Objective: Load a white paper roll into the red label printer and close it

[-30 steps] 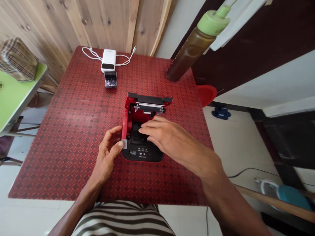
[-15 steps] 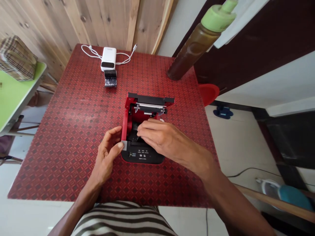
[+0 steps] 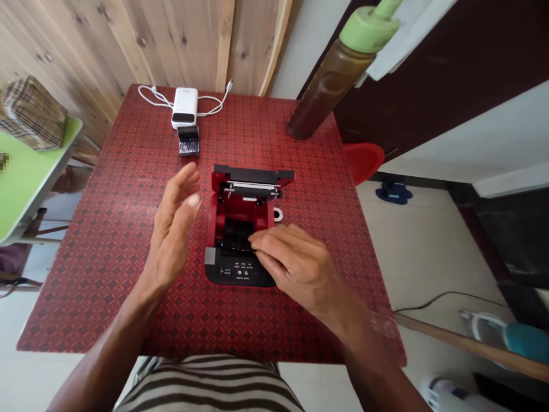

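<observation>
Left hand (image 3: 171, 234), fingers and thumb spread, hovers over the tabletop (image 3: 107, 257) beside the red-and-black printer (image 3: 241, 210), which stands there, lid (image 3: 253, 174) raised. Inside lies a black strip (image 3: 237, 231), its right edge pinched by the right hand (image 3: 295, 262).

Looks like a room in somebody's home to me, can't swear to it though. Knotty plank wall (image 3: 180, 46), red patterned table (image 3: 107, 274) right by it, a plaid fabric thing (image 3: 33, 114) on a light green table (image 3: 26, 186) off to the left, and what look like navy slippers (image 3: 393, 193) just sitting on the pale tiled floor (image 3: 420, 246).
</observation>
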### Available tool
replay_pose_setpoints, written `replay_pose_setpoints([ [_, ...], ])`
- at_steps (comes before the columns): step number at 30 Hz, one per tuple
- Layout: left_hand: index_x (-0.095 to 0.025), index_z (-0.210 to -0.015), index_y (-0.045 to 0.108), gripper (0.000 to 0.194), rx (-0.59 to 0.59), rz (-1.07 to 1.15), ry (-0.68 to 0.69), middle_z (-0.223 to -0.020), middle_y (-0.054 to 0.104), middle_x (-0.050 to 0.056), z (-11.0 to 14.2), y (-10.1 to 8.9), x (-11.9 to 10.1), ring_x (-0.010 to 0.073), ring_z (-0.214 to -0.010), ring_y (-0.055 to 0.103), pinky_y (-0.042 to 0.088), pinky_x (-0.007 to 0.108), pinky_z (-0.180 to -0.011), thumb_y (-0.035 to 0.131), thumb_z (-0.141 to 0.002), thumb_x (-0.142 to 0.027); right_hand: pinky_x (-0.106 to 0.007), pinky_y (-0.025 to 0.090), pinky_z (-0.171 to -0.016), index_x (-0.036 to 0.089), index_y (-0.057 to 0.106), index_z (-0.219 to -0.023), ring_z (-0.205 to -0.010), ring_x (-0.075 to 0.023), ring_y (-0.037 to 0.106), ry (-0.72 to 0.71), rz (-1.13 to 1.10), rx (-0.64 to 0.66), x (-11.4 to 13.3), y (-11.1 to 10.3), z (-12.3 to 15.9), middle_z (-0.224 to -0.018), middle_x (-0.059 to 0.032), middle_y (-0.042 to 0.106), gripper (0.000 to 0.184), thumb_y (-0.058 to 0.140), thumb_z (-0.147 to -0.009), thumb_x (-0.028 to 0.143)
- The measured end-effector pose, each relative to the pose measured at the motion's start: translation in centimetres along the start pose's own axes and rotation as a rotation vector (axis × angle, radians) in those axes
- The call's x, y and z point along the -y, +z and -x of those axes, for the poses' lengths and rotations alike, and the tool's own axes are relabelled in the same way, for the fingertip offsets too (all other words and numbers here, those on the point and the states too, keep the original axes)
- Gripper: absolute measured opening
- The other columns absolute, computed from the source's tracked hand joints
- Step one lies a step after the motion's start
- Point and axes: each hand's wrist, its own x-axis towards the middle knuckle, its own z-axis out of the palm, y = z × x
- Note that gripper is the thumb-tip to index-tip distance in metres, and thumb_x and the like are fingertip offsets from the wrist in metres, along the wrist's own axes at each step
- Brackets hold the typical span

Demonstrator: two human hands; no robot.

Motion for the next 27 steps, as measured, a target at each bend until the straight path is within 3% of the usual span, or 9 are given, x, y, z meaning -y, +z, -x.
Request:
replay_pose_setpoints([
  [3, -0.034, -0.137, 0.081, 0.043, 0.068, -0.042, 0.043, -0.144, 0.077, 0.005, -2.3, 1.0, -0.9, 0.0342, -0.145, 0.065, 0.048, 0.049, -0.124, 0.068, -0.109, -0.063, -0.034, 0.06, -0.076, 0.023, 0.071, -0.1, -0.085, -0.0168, 0.078, -0.023, 0.017, -0.015, 0.6, -0.4, 0.4, -0.104, -0.0027, 0.087, 0.032, 0.057, -0.107, -0.005],
  [5, -0.032, -0.124, 0.085, 0.039, 0.045, -0.05, 0.066, -0.131, 0.08, 0.006, -2.7, 1.5, -1.2, 0.0328, -0.137, 0.067, 0.05, 0.048, -0.121, 0.065, -0.111, -0.063, -0.034, 0.061, -0.078, 0.022, 0.071, -0.101, -0.085, -0.017, 0.077, -0.021, 0.025, -0.019, 1.2, -0.7, 0.6, -0.104, -0.0032, 0.087, 0.031, 0.058, -0.107, -0.005],
  [7, -0.031, -0.11, 0.085, 0.037, 0.01, -0.061, 0.077, -0.126, 0.08, 0.005, -2.2, 1.6, -1.3, 0.0318, -0.138, 0.067, 0.049, 0.048, -0.123, 0.066, -0.111, -0.062, -0.035, 0.062, -0.081, 0.021, 0.071, -0.102, -0.087, -0.0177, 0.076, -0.015, 0.047, -0.023, 1.7, -0.9, 0.9, -0.106, -0.0049, 0.086, 0.027, 0.06, -0.108, -0.004],
  [11, -0.026, -0.095, 0.079, 0.023, 0.036, -0.133, -0.011, -0.139, 0.078, 0.007, -0.1, 1.0, -1.4, 0.0334, -0.15, 0.061, 0.048, 0.049, -0.126, 0.084, -0.102, -0.047, -0.035, 0.063, -0.079, 0.018, 0.073, -0.105, -0.084, -0.0181, 0.072, -0.027, 0.075, -0.076, 2.3, -0.8, 1.4, -0.102, -0.0082, 0.084, 0.02, 0.065, -0.108, -0.001],
  [14, -0.027, -0.114, 0.079, 0.025, 0.05, -0.106, -0.094, -0.15, 0.072, 0.008, 1.6, 0.5, -1.0, 0.0332, -0.148, 0.063, 0.05, 0.049, -0.125, 0.089, -0.098, -0.043, -0.034, 0.063, -0.077, 0.019, 0.073, -0.105, -0.081, -0.0173, 0.07, -0.022, 0.062, -0.102, 2.4, -0.6, 1.7, -0.097, -0.0064, 0.082, 0.021, 0.064, -0.109, 0.0],
  [18, -0.031, -0.147, 0.067, 0.06, 0.047, -0.028, -0.248, -0.159, 0.068, 0.01, 3.2, 0.1, 0.2, 0.0351, -0.154, 0.06, 0.047, 0.055, -0.13, 0.091, -0.094, -0.046, -0.034, 0.063, -0.077, 0.021, 0.072, -0.104, -0.082, -0.0171, 0.069, 0.014, 0.039, -0.083, 2.4, -0.5, 1.8, -0.096, -0.0046, 0.081, 0.024, 0.063, -0.108, -0.001],
  [24, -0.031, -0.154, 0.063, 0.066, 0.085, 0.087, -0.381, -0.17, 0.062, 0.01, 4.0, 0.1, 0.9, 0.0352, -0.163, 0.053, 0.044, 0.054, -0.134, 0.088, -0.095, -0.043, -0.036, 0.064, -0.078, 0.018, 0.073, -0.106, -0.083, -0.0198, 0.07, 0.014, 0.014, -0.076, 2.6, -0.5, 1.8, -0.1, -0.008, 0.082, 0.021, 0.064, -0.106, -0.002],
  [27, -0.03, -0.151, 0.066, 0.061, 0.083, 0.123, -0.397, -0.173, 0.061, 0.01, 4.0, 0.4, 0.8, 0.036, -0.163, 0.054, 0.044, 0.054, -0.135, 0.086, -0.095, -0.043, -0.041, 0.065, -0.09, 0.017, 0.072, -0.122, -0.099, -0.0245, 0.076, 0.025, 0.066, -0.099, 2.6, -0.6, 1.9, -0.11, -0.0107, 0.085, 0.017, 0.069, -0.108, 0.007],
])
